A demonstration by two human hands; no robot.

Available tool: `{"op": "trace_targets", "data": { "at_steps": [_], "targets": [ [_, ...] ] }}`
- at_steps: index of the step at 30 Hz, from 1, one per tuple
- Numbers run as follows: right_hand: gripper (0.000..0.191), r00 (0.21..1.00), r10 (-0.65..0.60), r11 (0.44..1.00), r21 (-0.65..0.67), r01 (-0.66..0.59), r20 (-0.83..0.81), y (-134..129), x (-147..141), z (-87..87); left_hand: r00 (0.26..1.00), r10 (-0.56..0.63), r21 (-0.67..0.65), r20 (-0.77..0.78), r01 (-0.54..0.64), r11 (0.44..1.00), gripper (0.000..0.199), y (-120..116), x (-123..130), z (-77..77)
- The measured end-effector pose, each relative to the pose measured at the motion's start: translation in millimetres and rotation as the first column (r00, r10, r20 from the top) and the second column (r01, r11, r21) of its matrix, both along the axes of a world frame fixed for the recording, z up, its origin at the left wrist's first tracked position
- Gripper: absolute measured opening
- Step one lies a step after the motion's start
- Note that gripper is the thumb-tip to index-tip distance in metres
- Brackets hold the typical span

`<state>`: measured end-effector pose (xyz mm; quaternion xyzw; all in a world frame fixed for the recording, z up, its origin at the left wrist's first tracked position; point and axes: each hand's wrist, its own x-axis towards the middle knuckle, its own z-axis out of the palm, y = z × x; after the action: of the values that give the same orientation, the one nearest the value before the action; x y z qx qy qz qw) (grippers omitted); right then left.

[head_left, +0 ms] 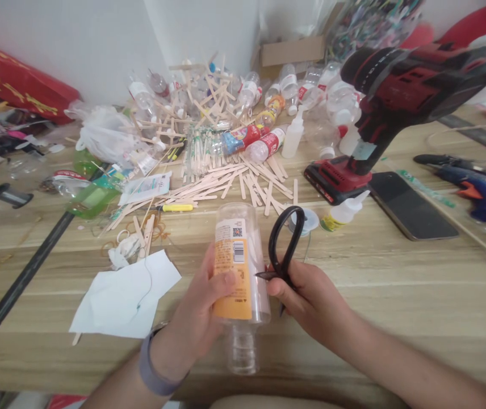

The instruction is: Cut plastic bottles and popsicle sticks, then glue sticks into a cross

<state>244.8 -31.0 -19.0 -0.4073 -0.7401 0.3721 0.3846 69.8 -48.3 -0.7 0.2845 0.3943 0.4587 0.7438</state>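
Observation:
A clear plastic bottle (262,295) with an orange and white label hangs neck down over the front of the wooden table. My left hand (204,295) is wrapped round its left side, the thumb on the label. Black-handled scissors (285,244) are in my right hand (311,289), closed round them near the blades. One pointed blade tip is at the right edge of the label; the other blade points down beside the bottle. The looped handles stick up away from the fingers.
A red and black drill (396,91) stands at the right, near a phone (413,205), a glue bottle (344,211) and a blue glue gun (481,190). Wooden sticks (221,179) and several plastic bottles lie behind. White paper (124,295) is at the left, by a black strip (25,278).

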Motion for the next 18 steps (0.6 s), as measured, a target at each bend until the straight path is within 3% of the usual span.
{"op": "trace_targets", "data": {
  "at_steps": [9,18],
  "targets": [
    [0.06,0.999,0.008,1.0,-0.012,-0.008,0.04,-6,-3,2.2,0.992,0.016,0.019,-0.125,-0.014,1.0,0.046,1,3,11.3],
    [0.054,0.999,0.037,0.986,-0.161,-0.041,-0.022,-13,-3,1.1,0.987,0.084,0.124,-0.134,-0.067,0.99,0.051,-8,1,-4.2]
  ]
}}
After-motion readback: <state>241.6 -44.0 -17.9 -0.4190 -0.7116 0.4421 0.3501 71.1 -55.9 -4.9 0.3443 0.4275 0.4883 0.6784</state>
